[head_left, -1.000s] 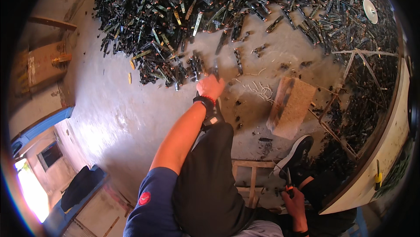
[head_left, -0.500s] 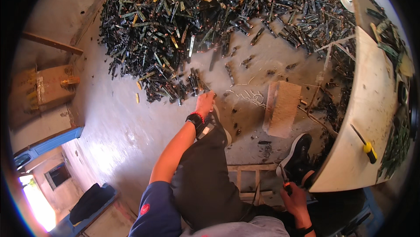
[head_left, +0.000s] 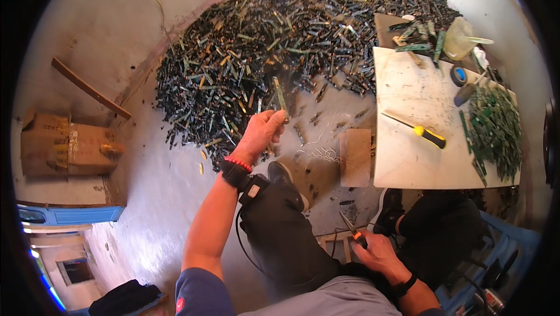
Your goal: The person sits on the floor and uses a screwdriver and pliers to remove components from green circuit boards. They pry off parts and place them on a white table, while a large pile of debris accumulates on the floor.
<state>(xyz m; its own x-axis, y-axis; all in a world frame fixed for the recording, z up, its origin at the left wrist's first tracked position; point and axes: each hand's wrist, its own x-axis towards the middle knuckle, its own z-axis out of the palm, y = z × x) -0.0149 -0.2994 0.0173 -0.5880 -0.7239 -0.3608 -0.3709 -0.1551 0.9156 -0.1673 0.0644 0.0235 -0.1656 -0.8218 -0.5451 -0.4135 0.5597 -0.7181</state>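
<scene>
My left hand point(head_left: 261, 132) is raised over the floor and grips a long thin green strip point(head_left: 280, 95) that points up toward a large heap of similar dark and green strips point(head_left: 280, 42). A red bead band and a black wrist strap sit on that arm. My right hand point(head_left: 376, 253) rests low by my knee and holds a small pointed tool with an orange grip point(head_left: 352, 232). My black shoe point(head_left: 287, 177) stands on the floor between the hands.
A white table point(head_left: 408, 147) at the right carries a yellow-handled screwdriver point(head_left: 421, 132), a pile of green strips point(head_left: 496, 132), a tape roll and a plastic jug. A wooden block point(head_left: 356, 156) lies on the floor. Cardboard boxes point(head_left: 70, 147) stand at the left.
My left hand has lifted off the floor at the heap's edge with a green strip in it. The view has swung right, bringing the white table in.
</scene>
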